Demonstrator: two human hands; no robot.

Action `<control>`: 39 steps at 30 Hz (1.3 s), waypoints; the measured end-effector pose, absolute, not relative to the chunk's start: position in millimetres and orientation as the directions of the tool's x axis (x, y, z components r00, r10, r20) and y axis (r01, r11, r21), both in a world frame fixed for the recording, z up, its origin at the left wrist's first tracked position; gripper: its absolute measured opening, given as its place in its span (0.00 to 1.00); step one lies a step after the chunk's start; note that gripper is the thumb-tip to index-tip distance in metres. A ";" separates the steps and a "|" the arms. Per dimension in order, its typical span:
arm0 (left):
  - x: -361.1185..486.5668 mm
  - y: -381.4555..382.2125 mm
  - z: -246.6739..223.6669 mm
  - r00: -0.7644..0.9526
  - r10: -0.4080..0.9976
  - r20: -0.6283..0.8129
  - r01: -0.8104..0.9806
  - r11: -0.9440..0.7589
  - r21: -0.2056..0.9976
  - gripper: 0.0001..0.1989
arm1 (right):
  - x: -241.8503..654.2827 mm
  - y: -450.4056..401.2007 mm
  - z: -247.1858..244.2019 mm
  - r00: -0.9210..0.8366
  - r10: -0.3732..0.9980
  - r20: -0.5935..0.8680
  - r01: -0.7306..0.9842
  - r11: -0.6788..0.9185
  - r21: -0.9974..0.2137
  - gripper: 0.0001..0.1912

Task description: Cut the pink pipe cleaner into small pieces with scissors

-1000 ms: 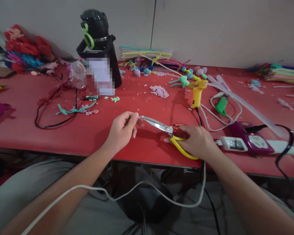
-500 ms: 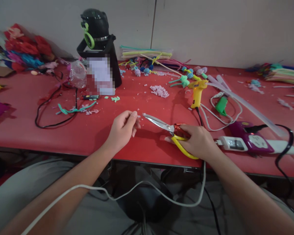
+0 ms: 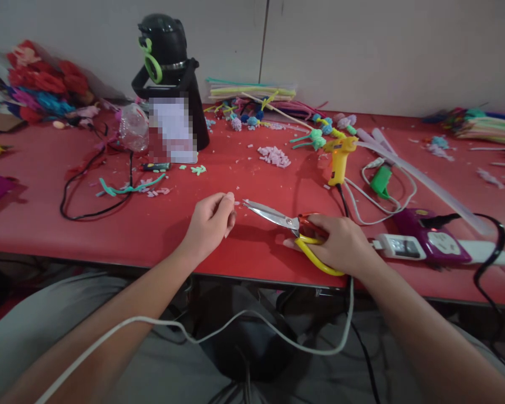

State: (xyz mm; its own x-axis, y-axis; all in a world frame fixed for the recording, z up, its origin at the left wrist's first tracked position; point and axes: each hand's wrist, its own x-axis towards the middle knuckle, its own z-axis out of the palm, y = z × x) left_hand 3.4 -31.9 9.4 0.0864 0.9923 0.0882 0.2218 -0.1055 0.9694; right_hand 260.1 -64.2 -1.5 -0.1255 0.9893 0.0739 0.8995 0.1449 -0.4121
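- Right hand (image 3: pixel 345 244) is grasping scissors (image 3: pixel 292 223), near-left of the glue gun (image 3: pixel 339 161)
- Blades (image 3: pixel 270 213) are pointing left, ending just beside the left hand (image 3: pixel 211 220)
- Left hand, farther left of the glue gun, is pinching, contents unclear

My view takes in a smooth red tabletop (image 3: pixel 109 235). Near its middle I see a loose heap of short lilac pieces (image 3: pixel 274 157); behind it, toward the back edge, lies a bundle of pastel fuzzy stems (image 3: pixel 252 90). Left of the heap stands a tall black bottle (image 3: pixel 196 106), and nearer me are a curved aqua strand (image 3: pixel 113 192) and small pale-green bits (image 3: pixel 199 169). On the right I have a yellow glue gun (image 3: pixel 339 163), a green plastic piece (image 3: pixel 381 182), a long translucent strip (image 3: pixel 429 181) and, near the front edge, a purple-and-white power block (image 3: pixel 441 241).
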 end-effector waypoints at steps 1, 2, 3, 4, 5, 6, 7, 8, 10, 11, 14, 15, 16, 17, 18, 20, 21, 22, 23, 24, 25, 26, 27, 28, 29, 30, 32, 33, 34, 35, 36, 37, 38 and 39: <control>3.3 -32.1 9.4 0.088 0.992 0.087 0.223 -0.105 0.969 0.20 | 259.7 -64.2 -1.5 -0.124 0.990 0.075 0.902 0.143 -0.407 0.35; 3.2 -32.4 9.1 0.090 0.992 0.087 0.222 -0.105 0.969 0.21 | 259.3 -64.2 -1.6 -0.121 0.990 0.077 0.904 0.142 -0.403 0.35; 3.0 -32.5 8.5 0.092 0.992 0.086 0.219 -0.104 0.970 0.21 | 259.1 -64.1 -1.9 -0.121 0.990 0.079 0.906 0.142 -0.398 0.35; 2.9 -32.6 7.8 0.093 0.992 0.084 0.217 -0.103 0.971 0.21 | 258.9 -64.1 -2.4 -0.120 0.989 0.082 0.909 0.143 -0.393 0.35; 2.7 -32.5 7.0 0.094 0.992 0.086 0.215 -0.104 0.971 0.21 | 258.9 -64.1 -2.9 -0.120 0.989 0.084 0.911 0.143 -0.386 0.34; 2.5 -32.4 6.3 0.093 0.991 0.092 0.216 -0.110 0.970 0.21 | 258.9 -64.0 -3.3 -0.119 0.989 0.085 0.913 0.143 -0.381 0.34; 2.3 -32.2 5.6 0.094 0.991 0.098 0.220 -0.117 0.969 0.21 | 258.9 -64.0 -3.6 -0.118 0.989 0.084 0.915 0.141 -0.377 0.34; 2.2 -32.0 5.2 0.095 0.990 0.104 0.226 -0.123 0.966 0.21 | 258.9 -63.9 -3.6 -0.118 0.989 0.084 0.916 0.141 -0.375 0.34; 2.1 -31.9 5.1 0.100 0.989 0.111 0.237 -0.132 0.962 0.22 | 258.7 -63.7 -3.2 -0.123 0.989 0.085 0.915 0.146 -0.375 0.34; 2.1 -32.0 5.4 0.105 0.988 0.111 0.239 -0.133 0.962 0.22 | 258.6 -63.6 -2.8 -0.124 0.989 0.086 0.914 0.148 -0.377 0.34; 2.4 -32.8 6.9 0.118 0.987 0.111 0.235 -0.136 0.963 0.21 | 258.0 -63.0 -1.9 -0.123 0.988 0.089 0.913 0.148 -0.381 0.35; 2.4 -33.1 7.5 0.122 0.986 0.111 0.233 -0.138 0.963 0.21 | 257.8 -62.8 -2.0 -0.121 0.989 0.088 0.913 0.146 -0.381 0.35; 2.5 -33.5 8.0 0.127 0.986 0.112 0.233 -0.139 0.962 0.21 | 257.8 -62.6 -2.1 -0.118 0.989 0.087 0.914 0.143 -0.379 0.35; 2.6 -33.7 8.5 0.132 0.985 0.112 0.235 -0.141 0.962 0.21 | 257.7 -62.4 -2.4 -0.117 0.989 0.088 0.915 0.142 -0.377 0.35; 2.7 -33.9 8.9 0.137 0.984 0.111 0.238 -0.142 0.961 0.21 | 257.7 -62.3 -2.8 -0.116 0.990 0.086 0.916 0.140 -0.376 0.35; 2.9 -34.2 9.6 0.148 0.983 0.109 0.248 -0.144 0.958 0.21 | 257.7 -62.0 -3.2 -0.110 0.991 0.079 0.919 0.131 -0.371 0.35; 3.0 -34.3 9.9 0.152 0.982 0.109 0.253 -0.145 0.957 0.21 | 257.6 -61.9 -3.2 -0.106 0.991 0.076 0.922 0.127 -0.367 0.35; 3.2 -34.4 10.1 0.154 0.982 0.109 0.256 -0.146 0.956 0.21 | 257.5 -61.7 -3.1 -0.103 0.992 0.073 0.923 0.123 -0.364 0.35; 3.3 -34.5 10.2 0.156 0.982 0.109 0.256 -0.147 0.956 0.21 | 257.3 -61.6 -2.9 -0.102 0.992 0.071 0.924 0.121 -0.362 0.36; 3.4 -34.5 10.3 0.157 0.982 0.109 0.254 -0.147 0.956 0.21 | 257.2 -61.4 -2.6 -0.102 0.992 0.072 0.925 0.121 -0.361 0.36; 3.6 -34.6 10.4 0.158 0.982 0.108 0.252 -0.146 0.957 0.21 | 257.1 -61.3 -2.4 -0.104 0.992 0.074 0.925 0.124 -0.360 0.36; 3.7 -34.6 10.4 0.159 0.982 0.107 0.250 -0.145 0.957 0.21 | 257.0 -61.2 -2.3 -0.107 0.991 0.078 0.924 0.128 -0.360 0.36; 3.8 -34.6 10.5 0.159 0.981 0.107 0.248 -0.145 0.958 0.21 | 257.0 -61.2 -2.3 -0.109 0.991 0.081 0.924 0.131 -0.360 0.36; 3.9 -34.6 10.5 0.161 0.981 0.106 0.247 -0.144 0.958 0.21 | 256.9 -61.1 -2.3 -0.111 0.990 0.086 0.923 0.134 -0.361 0.36; 3.9 -34.6 10.6 0.161 0.981 0.106 0.247 -0.144 0.958 0.21 | 256.9 -61.0 -2.4 -0.111 0.990 0.091 0.922 0.136 -0.362 0.36; 3.9 -34.6 10.6 0.159 0.982 0.105 0.247 -0.143 0.959 0.21 | 256.9 -60.9 -2.5 -0.110 0.989 0.096 0.921 0.137 -0.364 0.36; 3.9 -34.5 10.4 0.158 0.982 0.102 0.243 -0.139 0.960 0.21 | 256.7 -60.5 -2.8 -0.112 0.989 0.102 0.918 0.142 -0.370 0.36; 3.8 -34.4 10.1 0.158 0.982 0.101 0.242 -0.138 0.960 0.21 | 256.7 -60.3 -3.0 -0.114 0.988 0.103 0.918 0.145 -0.370 0.36; 3.7 -34.4 9.8 0.160 0.982 0.101 0.241 -0.138 0.961 0.20 | 256.7 -60.0 -3.1 -0.113 0.988 0.108 0.918 0.145 -0.368 0.36; 3.6 -34.3 9.4 0.159 0.982 0.104 0.239 -0.140 0.961 0.20 | 256.8 -59.8 -3.2 -0.108 0.988 0.114 0.919 0.143 -0.368 0.36; 3.6 -34.2 8.9 0.157 0.982 0.107 0.236 -0.142 0.961 0.20 | 256.9 -59.6 -3.2 -0.099 0.988 0.119 0.919 0.137 -0.370 0.36; 3.5 -34.1 8.4 0.154 0.982 0.109 0.235 -0.143 0.961 0.20 | 257.1 -59.7 -3.0 -0.091 0.989 0.120 0.917 0.130 -0.377 0.36; 3.5 -34.0 8.0 0.150 0.983 0.108 0.236 -0.142 0.961 0.20 | 257.3 -59.9 -2.6 -0.085 0.990 0.116 0.913 0.124 -0.390 0.36; 3.5 -33.8 7.5 0.147 0.983 0.106 0.237 -0.139 0.961 0.20 | 257.5 -60.2 -2.1 -0.085 0.990 0.109 0.906 0.122 -0.405 0.36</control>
State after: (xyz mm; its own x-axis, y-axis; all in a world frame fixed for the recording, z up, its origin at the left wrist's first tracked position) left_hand 3.5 -33.8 7.5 0.1470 0.9834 0.1061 0.2371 -0.1392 0.9615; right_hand 257.5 -60.2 -2.1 -0.0852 0.9904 0.1088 0.9063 0.1224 -0.4045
